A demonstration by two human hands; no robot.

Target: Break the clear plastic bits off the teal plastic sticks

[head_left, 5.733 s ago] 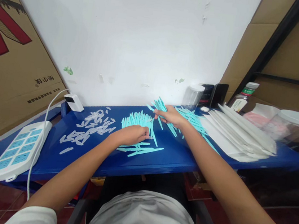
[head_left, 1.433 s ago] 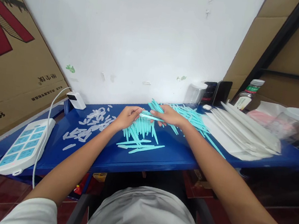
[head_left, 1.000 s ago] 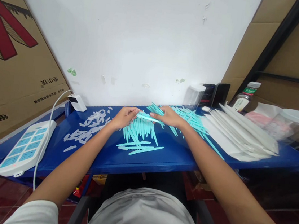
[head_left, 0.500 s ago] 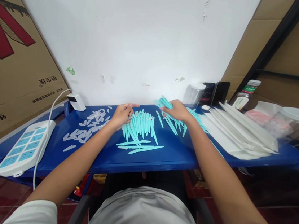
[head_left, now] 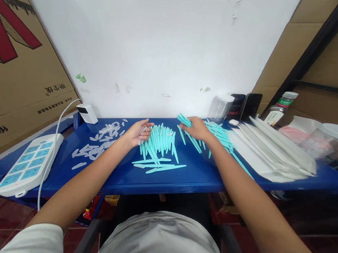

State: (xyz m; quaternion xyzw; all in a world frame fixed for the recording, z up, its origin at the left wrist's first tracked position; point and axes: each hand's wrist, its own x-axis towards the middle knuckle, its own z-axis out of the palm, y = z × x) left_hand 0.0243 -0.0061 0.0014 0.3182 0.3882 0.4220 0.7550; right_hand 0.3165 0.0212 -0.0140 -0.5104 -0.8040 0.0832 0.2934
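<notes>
My right hand [head_left: 198, 129] is closed round a small bundle of turquoise pointed plastic sticks [head_left: 184, 120], whose ends stick out to the left. More loose turquoise sticks [head_left: 217, 133] lie beneath and beside it. My left hand [head_left: 140, 133] is curled, palm partly up, on clear whitish plastic pieces [head_left: 141, 136]; how many cannot be seen. Touching or very near its fingertips is a row of turquoise sticks [head_left: 161, 138] laid side by side. A few more sticks [head_left: 159, 165] lie crosswise in front. Scattered clear plastic pieces [head_left: 106, 133] lie left of my left hand.
The blue table [head_left: 161, 185] meets a white wall. A power strip [head_left: 30, 163] and a white plugged device [head_left: 87, 113] are at the left. On the right are a stack of white packets [head_left: 276, 152], a clear jar [head_left: 221, 107], dark phones [head_left: 250, 106] and a bottle [head_left: 278, 109].
My left hand has turned its palm up more and its fingers have curled in. My right hand has lowered slightly with the bundle and holds it steadier.
</notes>
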